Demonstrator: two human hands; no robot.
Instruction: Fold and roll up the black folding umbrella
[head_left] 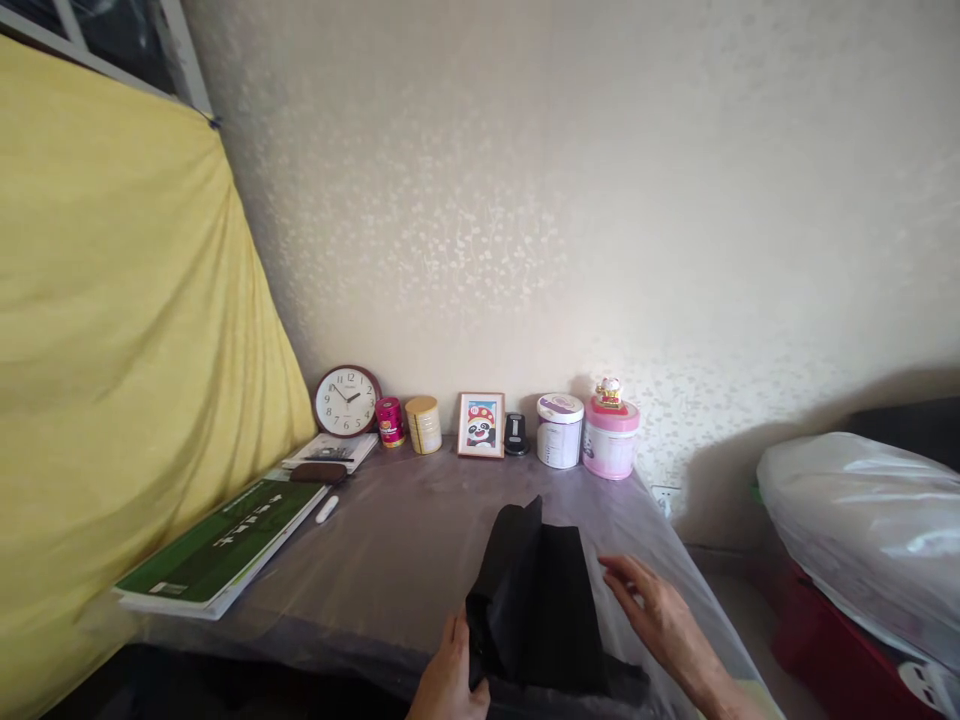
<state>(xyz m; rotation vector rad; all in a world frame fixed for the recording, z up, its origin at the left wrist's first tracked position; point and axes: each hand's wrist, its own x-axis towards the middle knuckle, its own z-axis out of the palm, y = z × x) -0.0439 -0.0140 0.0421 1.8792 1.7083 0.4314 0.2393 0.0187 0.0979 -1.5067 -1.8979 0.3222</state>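
A black folded item (559, 600), which looks like a soft bag or cover, stands partly opened at the front of the table. One of its flaps leans up and to the left, while another panel spreads to the right. My left hand (454, 675) is closed around its lower left edge, thumb in front. To the right of the black item, my right hand (656, 605) is held a little away from it, fingers loosely bent and apart, with nothing visible in them. What lies inside the black folds is hidden.
A grey table (397, 560) has a plastic cover. Along the wall stand a clock (348, 401), small tins, a framed panda picture (481, 426) and two tubs (611, 440). Green books (225, 540) lie left, beside a yellow curtain (127, 330). A plastic-wrapped bundle (862, 520) is right.
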